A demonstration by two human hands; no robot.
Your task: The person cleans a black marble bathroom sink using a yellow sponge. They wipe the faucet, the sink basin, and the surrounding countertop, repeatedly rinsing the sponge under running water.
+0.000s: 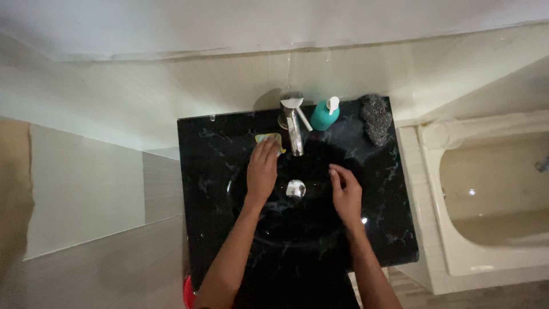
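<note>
Head view shows the left hand [262,170] pressed flat, fingers extended, on a yellow sponge [267,138] lying on the black marbled sink's [211,171] rim just left of the chrome faucet [294,130], while the right hand [345,193], loosely curled and empty, rests farther off inside the basin.

The only package before me was a teal soap dispenser bottle [325,117] with a white pump head. It stood upright on the back edge of the black marbled sink top [211,171], just to the right of the chrome tap [294,129] and left of a grey steel scourer [376,118]. Its body was squat and rounded, narrowing toward the pump. I could make out no label on it, and I saw no signs or screens.
</note>
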